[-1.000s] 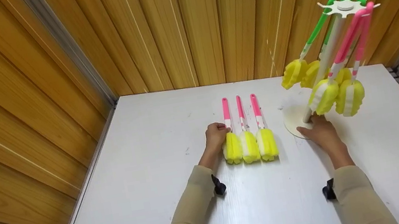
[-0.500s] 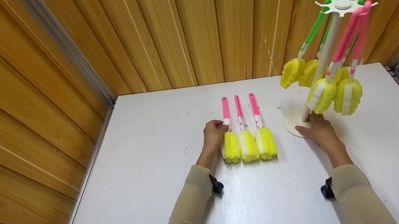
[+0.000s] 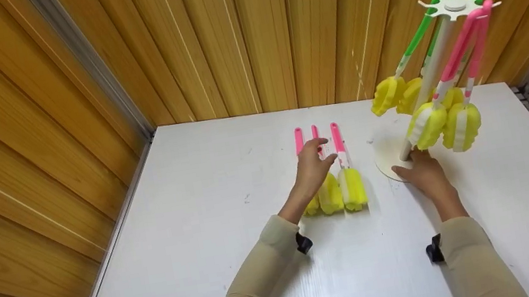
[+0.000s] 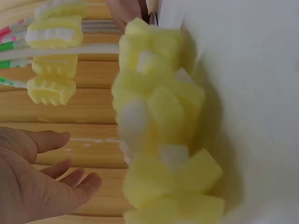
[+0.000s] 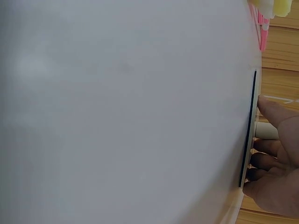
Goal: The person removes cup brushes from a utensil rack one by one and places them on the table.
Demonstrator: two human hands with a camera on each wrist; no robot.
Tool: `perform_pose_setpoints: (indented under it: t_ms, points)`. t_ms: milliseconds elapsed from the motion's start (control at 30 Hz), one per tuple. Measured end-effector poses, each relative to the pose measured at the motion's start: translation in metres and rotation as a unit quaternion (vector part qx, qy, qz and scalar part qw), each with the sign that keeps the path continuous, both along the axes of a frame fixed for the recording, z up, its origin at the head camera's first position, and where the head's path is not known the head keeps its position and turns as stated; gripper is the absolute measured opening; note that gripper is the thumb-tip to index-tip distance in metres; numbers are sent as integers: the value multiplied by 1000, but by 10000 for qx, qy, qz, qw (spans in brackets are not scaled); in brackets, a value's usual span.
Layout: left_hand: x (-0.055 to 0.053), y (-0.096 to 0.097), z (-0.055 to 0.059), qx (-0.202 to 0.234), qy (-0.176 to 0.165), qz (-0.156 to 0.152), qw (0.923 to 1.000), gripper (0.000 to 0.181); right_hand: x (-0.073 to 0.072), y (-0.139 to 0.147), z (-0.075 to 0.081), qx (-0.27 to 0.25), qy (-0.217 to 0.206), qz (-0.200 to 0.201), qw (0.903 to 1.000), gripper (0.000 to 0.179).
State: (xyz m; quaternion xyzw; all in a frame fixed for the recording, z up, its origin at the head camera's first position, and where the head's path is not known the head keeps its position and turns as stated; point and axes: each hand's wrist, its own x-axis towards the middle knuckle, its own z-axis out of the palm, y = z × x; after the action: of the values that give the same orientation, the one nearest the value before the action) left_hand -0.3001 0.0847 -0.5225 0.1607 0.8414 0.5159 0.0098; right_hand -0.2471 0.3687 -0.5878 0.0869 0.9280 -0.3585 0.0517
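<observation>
Three sponge-headed bottle brushes with pink handles lie side by side on the white table: the left brush (image 3: 299, 138), the middle brush (image 3: 330, 197) and the right brush (image 3: 352, 190). Over the first two hovers my left hand (image 3: 312, 168), thumb and fingers spread apart, hiding parts of them. In the left wrist view that hand (image 4: 39, 182) holds nothing, beside blurred yellow-white sponge heads (image 4: 159, 112). My right hand (image 3: 426, 176) holds the foot of a white brush stand (image 3: 441, 49). In the right wrist view its thumb and fingers lie on either side of the pole (image 5: 266, 130), against the round base (image 5: 250, 135).
Several brushes hang from the stand's hooked top (image 3: 454, 6), green-handled ones (image 3: 419, 43) behind and pink-handled ones (image 3: 463, 50) in front. Wood-patterned panels (image 3: 267, 35) enclose the table (image 3: 186, 194) at the back and sides.
My left hand has left the left brush's neck, where its fingertips were, and moved right and up over the middle brush, fingers parting. The right hand stays at the stand's foot.
</observation>
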Motion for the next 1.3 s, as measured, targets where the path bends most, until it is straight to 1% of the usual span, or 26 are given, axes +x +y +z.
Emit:
perform_pose_setpoints:
  t_ms: [167,233,333,467,567,667,867,1000,1133,1300]
  points:
    - [17,24,19,39,203,-405,9990,39,0,0,0,-6,-15,-14,10000,86]
    - [23,34,25,87,262,-578,9979,38,0,0,0,63,49,-21,10000,85]
    - [29,49,34,206,466,-825,9953,38,-1,0,-1,244,170,-10,9996,81]
    - [33,69,45,290,807,-1076,9905,40,-3,0,-2,364,184,49,9992,80]
    - [33,84,52,309,1022,-1241,9865,43,-4,2,-4,314,177,93,9993,81]
    - [33,98,58,263,1164,-1393,9830,45,-2,2,-5,233,265,116,9993,80]
    - [34,121,70,-25,1289,-1500,9802,44,1,1,-6,92,580,188,9981,74]
    - [35,132,79,-17,1179,-1526,9812,44,4,0,-3,11,641,170,9978,77]
    - [34,141,87,-113,1115,-1418,9835,44,5,1,-1,-80,584,172,9981,85]
    - [30,153,96,-321,1184,-1229,9848,44,5,1,-1,-181,707,248,9970,80]
